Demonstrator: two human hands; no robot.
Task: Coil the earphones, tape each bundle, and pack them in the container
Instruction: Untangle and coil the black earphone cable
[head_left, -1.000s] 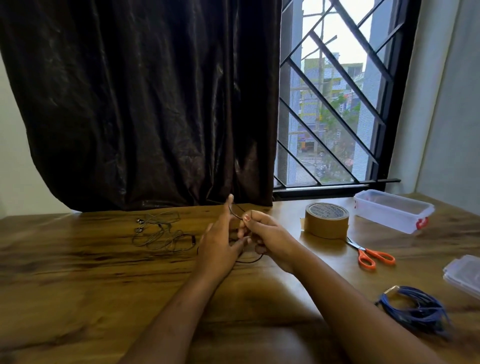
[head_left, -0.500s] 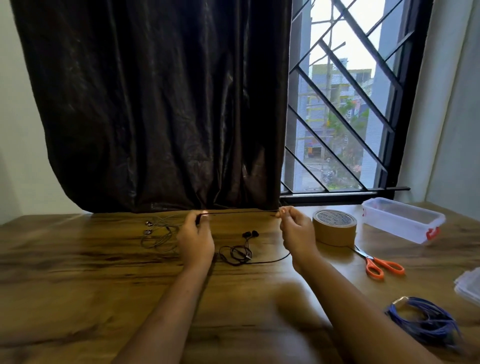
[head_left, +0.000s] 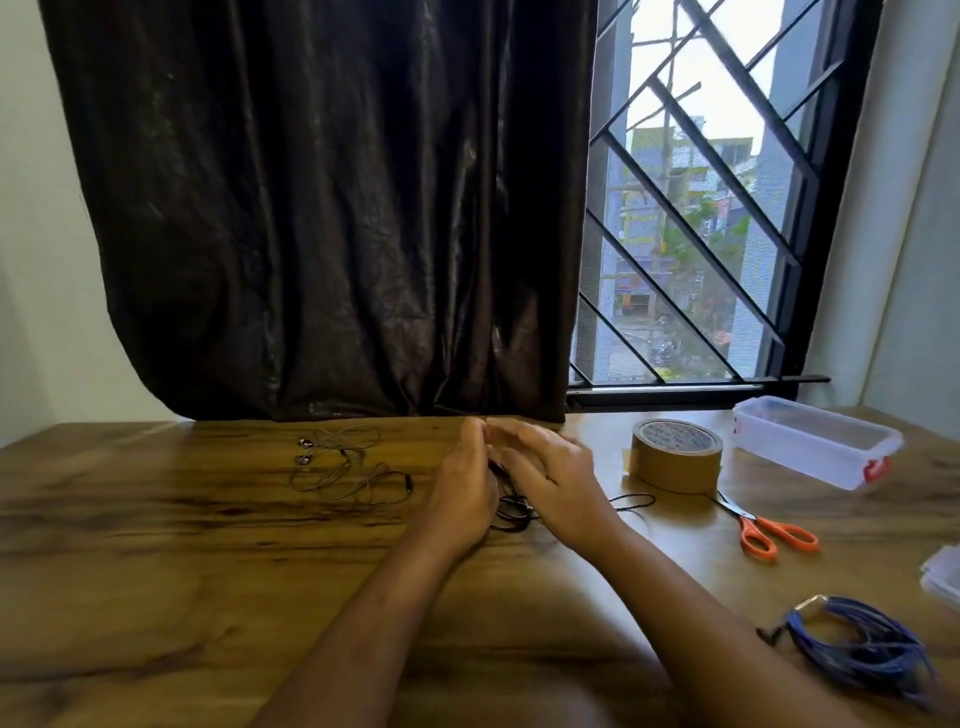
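My left hand and my right hand meet at the table's middle over the black earphones, whose cord loops between the palms and trails right toward the tape. Both hands grip this cord; the fingertips are blurred. A second pair of grey earphones lies loose and tangled to the left. A blue earphone bundle rests at the front right. The brown tape roll stands right of my hands. The clear plastic container with red clips sits open at the back right.
Orange-handled scissors lie in front of the tape roll. The container's clear lid shows at the right edge. A dark curtain hangs behind the wooden table, beside a barred window.
My hands had pulled the black cord taut between them, held apart; now they have come back together low over the table, gathering the cord.
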